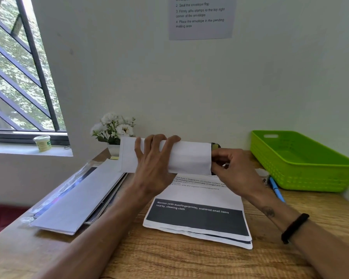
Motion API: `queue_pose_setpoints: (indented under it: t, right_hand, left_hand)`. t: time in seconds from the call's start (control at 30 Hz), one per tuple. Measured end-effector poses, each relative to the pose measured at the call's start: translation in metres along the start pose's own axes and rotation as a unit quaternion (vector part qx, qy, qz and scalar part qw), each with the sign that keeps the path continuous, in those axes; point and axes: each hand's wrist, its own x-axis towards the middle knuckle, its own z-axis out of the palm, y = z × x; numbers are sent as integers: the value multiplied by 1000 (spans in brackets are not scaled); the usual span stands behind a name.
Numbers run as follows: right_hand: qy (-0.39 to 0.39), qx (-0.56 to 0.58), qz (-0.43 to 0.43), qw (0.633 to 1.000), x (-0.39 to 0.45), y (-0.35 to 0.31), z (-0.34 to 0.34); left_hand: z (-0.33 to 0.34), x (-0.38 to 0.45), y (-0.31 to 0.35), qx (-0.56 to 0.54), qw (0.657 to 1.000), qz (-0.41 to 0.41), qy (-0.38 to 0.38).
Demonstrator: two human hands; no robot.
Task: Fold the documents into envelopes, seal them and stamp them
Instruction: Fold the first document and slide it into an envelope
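**Count of things at the desk**

Two hands: left hand (152,162), right hand (233,170). One envelope (185,158) held up. One stack of envelopes (79,198); number in it cannot be told. One pile of printed sheets (197,220), at least two edges showing. One green basket (302,164). One blue pen (276,188). One flower pot (114,127). One jar (42,142). One wall notice (201,17).

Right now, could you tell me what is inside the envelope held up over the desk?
The envelope bulges, and a dark-edged folded document shows at its right end, where the right hand pinches. The left hand grips the middle. The rest inside is covered.
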Motion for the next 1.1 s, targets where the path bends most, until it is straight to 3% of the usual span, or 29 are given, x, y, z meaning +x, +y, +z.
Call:
queue_pose_setpoints:
  t: [0.5, 0.67, 1.1]
  right_hand:
    - [-131, -42, -35, 990, -4, -18, -10]
    - [-92, 76, 10, 993, -9, -17, -1]
    - [-53, 103, 53, 992, -6, 0, 10]
  left_hand:
    - [-5, -1, 6, -25, 999, 32, -1]
    - [-7, -1, 10, -29, 999, 33, -2]
    - [-5, -2, 16, -26, 998, 56, 1]
